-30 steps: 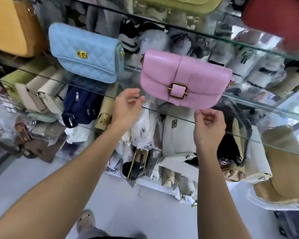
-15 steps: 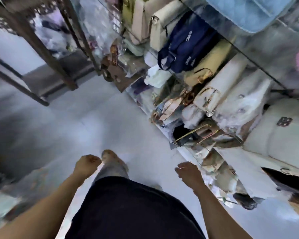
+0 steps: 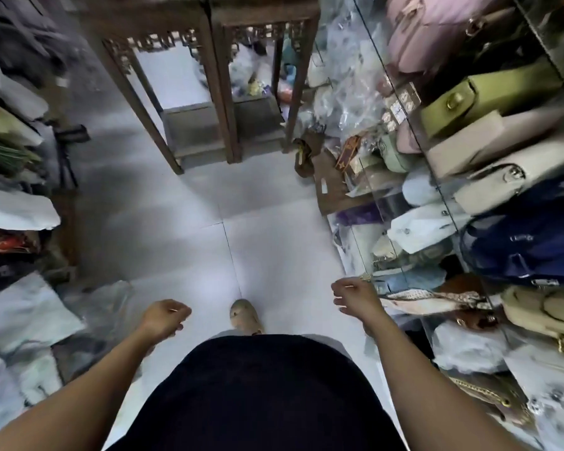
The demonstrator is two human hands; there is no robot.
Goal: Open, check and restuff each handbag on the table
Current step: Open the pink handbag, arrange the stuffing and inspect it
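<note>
I look down a narrow aisle. My left hand (image 3: 164,318) hangs over the floor with loosely curled fingers and holds nothing. My right hand (image 3: 355,296) hangs beside the glass shelves on the right, fingers loosely curled, also holding nothing. Several handbags fill those shelves: a pink bag (image 3: 437,30) at the top, an olive bag (image 3: 489,92), a beige bag (image 3: 495,141), a cream bag (image 3: 502,180) and a navy bag (image 3: 531,236). Neither hand touches a bag.
Two dark wooden tables (image 3: 209,76) stand ahead across the aisle. Plastic-wrapped goods (image 3: 23,314) pile up on the left. More wrapped bags (image 3: 469,349) lie low on the right. The pale tiled floor (image 3: 228,222) runs between them. My shoe (image 3: 245,316) shows below.
A second ago both hands were at a pink bag on the glass shelf. They have let go and dropped to my sides, and my view has turned left down the aisle.
</note>
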